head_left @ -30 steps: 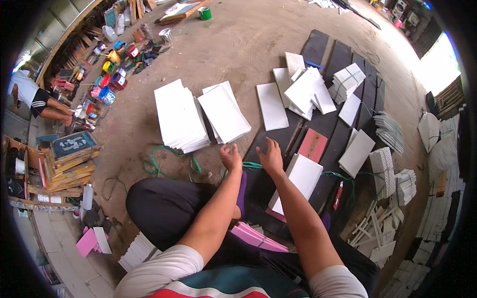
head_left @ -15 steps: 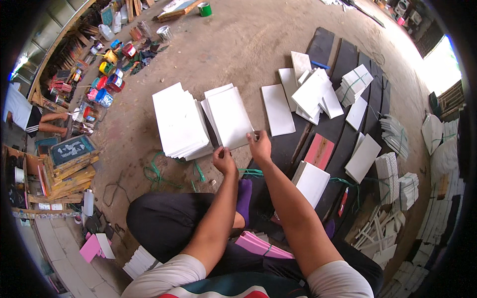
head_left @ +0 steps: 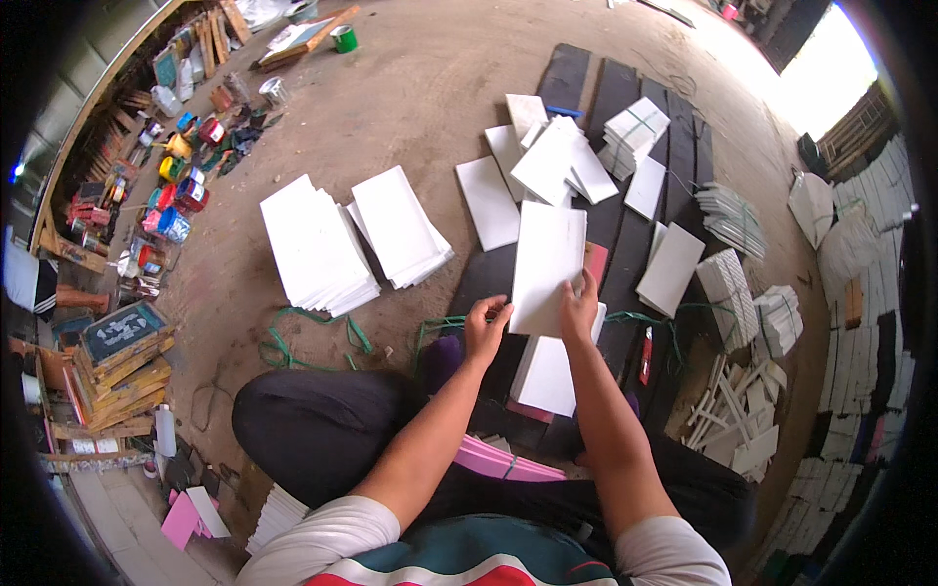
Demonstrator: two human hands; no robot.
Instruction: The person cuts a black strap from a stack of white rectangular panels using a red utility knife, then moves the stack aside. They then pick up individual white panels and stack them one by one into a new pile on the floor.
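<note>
A white rectangular panel (head_left: 548, 259) is held up in front of me, over a shorter pile of white panels (head_left: 547, 376). My right hand (head_left: 580, 308) grips its right side, thumb lying on the face. At the lower left edge, my left hand (head_left: 486, 330) pinches the panel with bent fingers. To the left, two piles of similar panels rest on the ground: a larger stack (head_left: 313, 244) and a smaller stack (head_left: 401, 225) beside it. A pink piece (head_left: 594, 259) shows partly behind the held panel.
Black planks (head_left: 565, 78) carry loose white panels (head_left: 557, 161), a tied bundle (head_left: 635, 135) and a red cutter (head_left: 646, 355). Green strapping (head_left: 278, 347) lies on the ground. Paint cans (head_left: 174, 225) stand far left. White offcuts (head_left: 747, 410) are heaped at right. Pink sheets (head_left: 503, 461) lie near my legs.
My hands have moved right from the smaller stack's near edge. A white panel is now between them. The whole view has shifted, so the surroundings appear farther left.
</note>
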